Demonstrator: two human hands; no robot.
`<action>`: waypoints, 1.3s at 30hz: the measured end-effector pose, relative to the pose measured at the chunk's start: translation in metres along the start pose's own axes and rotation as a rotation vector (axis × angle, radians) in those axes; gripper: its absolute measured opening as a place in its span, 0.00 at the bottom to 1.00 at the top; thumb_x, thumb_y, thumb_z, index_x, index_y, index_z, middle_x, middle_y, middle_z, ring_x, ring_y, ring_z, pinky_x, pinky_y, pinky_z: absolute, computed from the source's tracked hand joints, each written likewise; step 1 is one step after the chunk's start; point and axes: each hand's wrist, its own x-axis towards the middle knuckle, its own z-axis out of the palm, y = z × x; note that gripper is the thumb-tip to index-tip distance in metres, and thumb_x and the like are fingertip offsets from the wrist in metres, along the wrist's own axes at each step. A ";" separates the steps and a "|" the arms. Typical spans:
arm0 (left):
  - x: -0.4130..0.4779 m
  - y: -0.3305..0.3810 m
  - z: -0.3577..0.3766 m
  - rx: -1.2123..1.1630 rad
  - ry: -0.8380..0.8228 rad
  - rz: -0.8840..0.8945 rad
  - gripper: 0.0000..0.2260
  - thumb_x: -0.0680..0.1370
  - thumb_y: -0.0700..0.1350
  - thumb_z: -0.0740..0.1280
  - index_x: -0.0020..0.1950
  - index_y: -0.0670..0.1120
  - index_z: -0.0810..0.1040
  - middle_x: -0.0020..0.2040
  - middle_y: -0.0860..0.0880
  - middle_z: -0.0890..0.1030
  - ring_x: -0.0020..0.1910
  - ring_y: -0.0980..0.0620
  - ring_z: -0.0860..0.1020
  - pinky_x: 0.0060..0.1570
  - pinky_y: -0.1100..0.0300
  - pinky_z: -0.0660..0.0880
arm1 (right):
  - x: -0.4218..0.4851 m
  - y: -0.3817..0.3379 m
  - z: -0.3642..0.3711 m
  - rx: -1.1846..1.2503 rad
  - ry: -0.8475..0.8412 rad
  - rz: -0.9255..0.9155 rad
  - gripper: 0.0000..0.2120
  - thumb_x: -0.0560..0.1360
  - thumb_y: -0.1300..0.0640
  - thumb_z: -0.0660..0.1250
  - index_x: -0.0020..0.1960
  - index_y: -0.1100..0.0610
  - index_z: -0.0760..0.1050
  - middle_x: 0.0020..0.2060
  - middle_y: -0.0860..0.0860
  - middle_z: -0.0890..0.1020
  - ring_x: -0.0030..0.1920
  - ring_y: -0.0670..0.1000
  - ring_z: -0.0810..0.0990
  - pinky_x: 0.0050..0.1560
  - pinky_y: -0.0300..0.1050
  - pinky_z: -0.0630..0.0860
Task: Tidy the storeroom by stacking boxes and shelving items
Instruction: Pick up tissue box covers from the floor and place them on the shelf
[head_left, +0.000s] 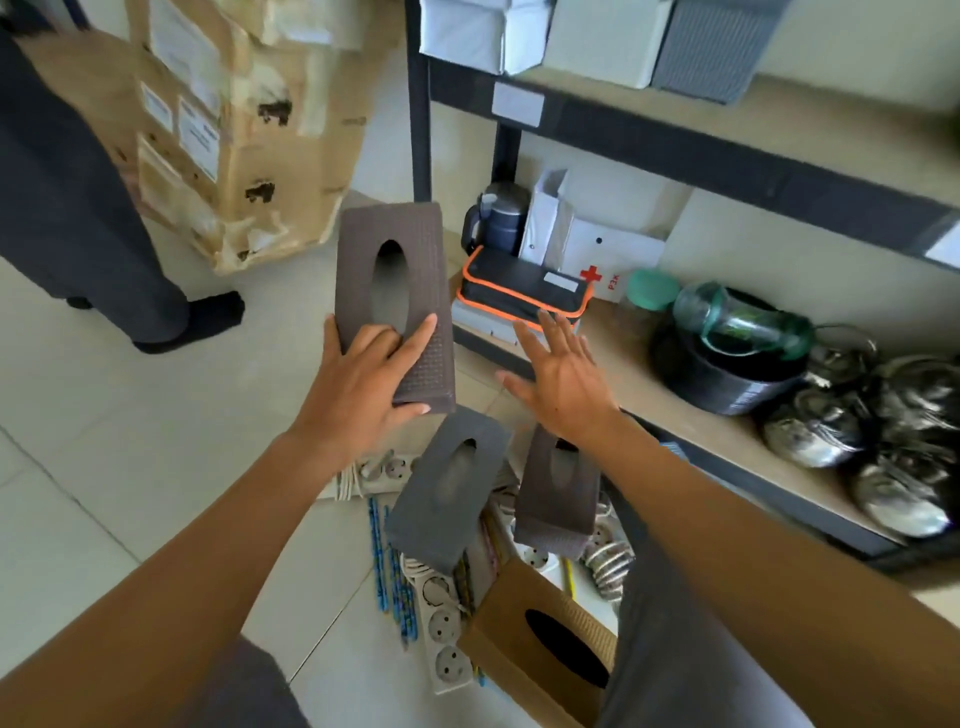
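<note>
Above floor, left hand grips tissue box, long axis pointing away; right hand spread.

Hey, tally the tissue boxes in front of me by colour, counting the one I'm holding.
Dark brown: 2 (held tissue box in the left hand, floor tissue box)
Grey: 1 (grey tissue box)
Tan: 1 (tan tissue box)
Total: 4

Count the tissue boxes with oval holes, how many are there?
4. The held box is up in the left hand; the grey box and the brown box lie on the floor clutter below; the tan box is nearest the camera. Others may be hidden.
</note>
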 end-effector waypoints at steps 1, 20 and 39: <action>0.011 0.003 -0.006 0.000 0.022 0.025 0.47 0.65 0.57 0.78 0.77 0.47 0.56 0.50 0.42 0.77 0.55 0.41 0.72 0.61 0.29 0.65 | 0.000 0.006 -0.010 -0.003 0.030 0.014 0.32 0.80 0.38 0.51 0.79 0.50 0.46 0.78 0.56 0.46 0.78 0.56 0.42 0.76 0.54 0.45; 0.230 0.099 -0.099 -0.065 0.249 0.436 0.48 0.65 0.58 0.76 0.78 0.47 0.55 0.53 0.45 0.76 0.59 0.46 0.68 0.63 0.28 0.64 | -0.015 0.164 -0.180 -0.122 0.509 0.274 0.32 0.79 0.39 0.55 0.76 0.57 0.58 0.76 0.60 0.59 0.77 0.60 0.54 0.76 0.54 0.52; 0.363 0.194 -0.117 -0.100 -0.014 0.558 0.45 0.71 0.59 0.72 0.79 0.55 0.47 0.60 0.51 0.69 0.66 0.53 0.61 0.73 0.36 0.49 | 0.001 0.269 -0.208 -0.370 0.319 0.330 0.39 0.70 0.23 0.44 0.73 0.43 0.63 0.68 0.46 0.72 0.55 0.55 0.80 0.47 0.49 0.74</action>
